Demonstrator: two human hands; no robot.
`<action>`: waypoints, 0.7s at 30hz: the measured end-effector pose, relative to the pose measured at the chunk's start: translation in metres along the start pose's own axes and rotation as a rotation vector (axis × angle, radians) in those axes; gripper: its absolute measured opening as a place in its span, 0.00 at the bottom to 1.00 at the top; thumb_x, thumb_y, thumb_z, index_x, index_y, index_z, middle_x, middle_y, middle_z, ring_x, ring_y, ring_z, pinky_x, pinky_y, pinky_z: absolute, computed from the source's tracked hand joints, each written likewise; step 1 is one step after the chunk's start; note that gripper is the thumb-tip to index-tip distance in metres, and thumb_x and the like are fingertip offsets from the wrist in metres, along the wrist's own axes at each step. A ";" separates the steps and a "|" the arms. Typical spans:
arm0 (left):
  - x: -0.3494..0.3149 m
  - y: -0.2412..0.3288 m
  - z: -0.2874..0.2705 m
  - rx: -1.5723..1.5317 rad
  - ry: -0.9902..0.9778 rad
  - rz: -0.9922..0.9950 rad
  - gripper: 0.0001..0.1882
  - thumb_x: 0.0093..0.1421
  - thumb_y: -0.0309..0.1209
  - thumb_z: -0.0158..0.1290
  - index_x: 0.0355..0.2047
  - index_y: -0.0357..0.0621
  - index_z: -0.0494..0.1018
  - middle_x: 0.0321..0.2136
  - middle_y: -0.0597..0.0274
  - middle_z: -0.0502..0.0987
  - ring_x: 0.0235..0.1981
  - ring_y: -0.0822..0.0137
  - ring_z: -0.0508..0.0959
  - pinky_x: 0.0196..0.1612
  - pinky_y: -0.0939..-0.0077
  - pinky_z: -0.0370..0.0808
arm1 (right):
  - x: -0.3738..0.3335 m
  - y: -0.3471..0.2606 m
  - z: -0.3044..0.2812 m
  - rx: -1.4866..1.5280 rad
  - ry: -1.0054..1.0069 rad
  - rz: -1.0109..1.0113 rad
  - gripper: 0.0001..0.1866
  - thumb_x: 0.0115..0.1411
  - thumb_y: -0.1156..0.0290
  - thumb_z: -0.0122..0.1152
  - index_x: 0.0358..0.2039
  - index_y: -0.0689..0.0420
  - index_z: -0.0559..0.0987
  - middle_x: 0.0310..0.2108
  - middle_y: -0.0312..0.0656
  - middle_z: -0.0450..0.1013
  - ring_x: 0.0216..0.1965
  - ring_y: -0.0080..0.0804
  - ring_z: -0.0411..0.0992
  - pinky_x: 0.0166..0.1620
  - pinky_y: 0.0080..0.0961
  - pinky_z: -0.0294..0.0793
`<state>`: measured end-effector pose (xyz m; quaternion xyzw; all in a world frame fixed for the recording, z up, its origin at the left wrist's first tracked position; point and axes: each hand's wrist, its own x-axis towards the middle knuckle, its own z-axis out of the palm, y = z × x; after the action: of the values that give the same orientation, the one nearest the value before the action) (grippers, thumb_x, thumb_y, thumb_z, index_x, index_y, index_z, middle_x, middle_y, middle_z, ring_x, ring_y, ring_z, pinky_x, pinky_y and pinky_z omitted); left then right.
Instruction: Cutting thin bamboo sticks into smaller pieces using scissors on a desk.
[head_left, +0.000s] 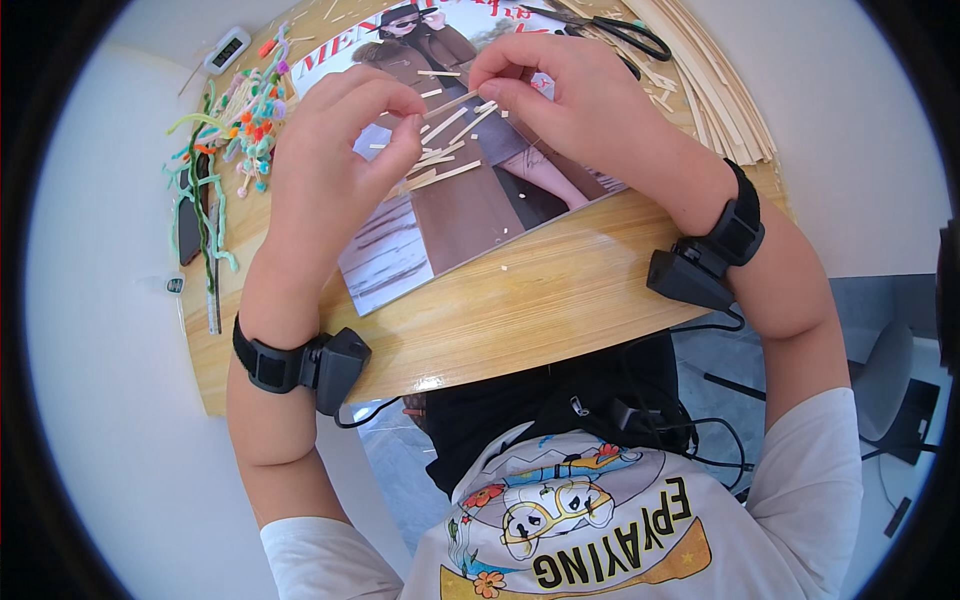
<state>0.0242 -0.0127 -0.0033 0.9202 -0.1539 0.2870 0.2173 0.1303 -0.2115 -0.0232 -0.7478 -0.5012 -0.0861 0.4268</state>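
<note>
Over the magazine, a thin wooden stick (450, 105) spans the gap between my two hands. My left hand (335, 140) pinches its left end between thumb and forefinger. At the other end, the thumb and forefinger of my right hand (585, 95) are closed on it. Short cut pieces of wood (445, 176) lie scattered below the stick, on the glossy cover of the magazine (470, 215). Scissors (632, 38) with black handles rest just beyond my right hand.
Long flat wooden strips (725, 105) are stacked at the right of the table (520, 300). Colourful fuzzy craft stems (255, 125) pile up on the left, near a small digital clock (228, 48). Black cabled devices (340, 365) are strapped to both my wrists.
</note>
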 end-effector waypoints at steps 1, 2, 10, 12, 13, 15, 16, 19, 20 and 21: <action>0.000 0.001 0.000 0.021 0.004 0.038 0.04 0.51 0.22 0.57 0.29 0.40 0.76 0.29 0.61 0.77 0.34 0.61 0.77 0.39 0.71 0.73 | 0.000 0.000 0.000 0.000 0.000 0.000 0.07 0.59 0.71 0.59 0.36 0.58 0.80 0.28 0.44 0.78 0.30 0.38 0.77 0.36 0.28 0.75; 0.001 0.002 -0.001 0.021 0.005 0.038 0.04 0.51 0.22 0.57 0.29 0.40 0.76 0.29 0.61 0.77 0.34 0.61 0.77 0.39 0.71 0.73 | -0.001 -0.001 0.000 0.000 -0.001 -0.001 0.07 0.59 0.71 0.59 0.36 0.58 0.80 0.27 0.44 0.78 0.30 0.38 0.77 0.36 0.28 0.75; -0.001 0.004 0.000 -0.216 -0.033 -0.030 0.04 0.54 0.23 0.57 0.31 0.38 0.75 0.29 0.62 0.76 0.32 0.66 0.76 0.38 0.75 0.73 | -0.001 -0.006 0.000 0.098 -0.064 -0.102 0.06 0.59 0.71 0.60 0.37 0.57 0.80 0.29 0.42 0.79 0.31 0.36 0.77 0.36 0.27 0.75; -0.001 -0.002 0.000 -0.159 0.037 -0.113 0.04 0.55 0.24 0.56 0.32 0.38 0.75 0.29 0.62 0.76 0.31 0.68 0.76 0.38 0.76 0.73 | -0.001 -0.005 -0.001 0.103 -0.074 -0.059 0.06 0.59 0.71 0.60 0.37 0.57 0.80 0.30 0.42 0.79 0.31 0.36 0.77 0.37 0.27 0.75; -0.001 -0.005 -0.001 -0.097 0.106 -0.196 0.04 0.57 0.26 0.56 0.32 0.38 0.76 0.29 0.63 0.77 0.30 0.69 0.75 0.37 0.77 0.72 | 0.000 -0.004 -0.001 0.081 -0.061 -0.058 0.07 0.59 0.71 0.60 0.37 0.57 0.80 0.30 0.42 0.79 0.31 0.35 0.78 0.37 0.26 0.75; -0.002 -0.015 -0.003 -0.072 0.125 -0.243 0.05 0.59 0.28 0.56 0.33 0.38 0.76 0.28 0.63 0.77 0.30 0.70 0.75 0.37 0.78 0.72 | 0.000 -0.002 -0.001 0.060 -0.048 -0.056 0.07 0.60 0.71 0.60 0.37 0.57 0.81 0.30 0.42 0.79 0.31 0.35 0.78 0.37 0.25 0.75; -0.002 -0.019 -0.004 -0.047 0.144 -0.290 0.07 0.61 0.30 0.55 0.33 0.39 0.77 0.28 0.63 0.77 0.30 0.71 0.75 0.36 0.78 0.72 | 0.000 0.000 -0.001 0.044 -0.046 -0.053 0.07 0.60 0.70 0.60 0.37 0.57 0.81 0.30 0.42 0.79 0.31 0.35 0.78 0.37 0.25 0.76; -0.003 -0.026 -0.008 -0.016 0.076 -0.386 0.10 0.62 0.33 0.56 0.36 0.39 0.78 0.28 0.63 0.77 0.30 0.71 0.75 0.36 0.79 0.71 | 0.000 0.001 0.001 0.024 -0.032 -0.052 0.07 0.60 0.69 0.60 0.37 0.57 0.81 0.30 0.42 0.79 0.31 0.35 0.78 0.37 0.25 0.76; -0.002 -0.024 -0.006 -0.016 0.075 -0.385 0.10 0.62 0.33 0.56 0.36 0.39 0.78 0.28 0.63 0.77 0.30 0.71 0.75 0.36 0.79 0.71 | 0.000 0.002 0.000 0.020 -0.020 -0.055 0.08 0.60 0.69 0.61 0.37 0.57 0.81 0.30 0.43 0.79 0.31 0.35 0.78 0.37 0.25 0.76; -0.002 -0.019 -0.003 -0.143 0.079 -0.373 0.10 0.61 0.34 0.56 0.37 0.39 0.79 0.28 0.63 0.78 0.30 0.71 0.75 0.37 0.78 0.72 | 0.000 0.002 0.000 0.019 -0.020 -0.054 0.08 0.60 0.69 0.61 0.37 0.57 0.81 0.30 0.43 0.79 0.31 0.35 0.78 0.37 0.25 0.76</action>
<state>0.0290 0.0053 -0.0077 0.9031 0.0081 0.2659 0.3372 0.1317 -0.2115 -0.0245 -0.7306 -0.5263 -0.0855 0.4266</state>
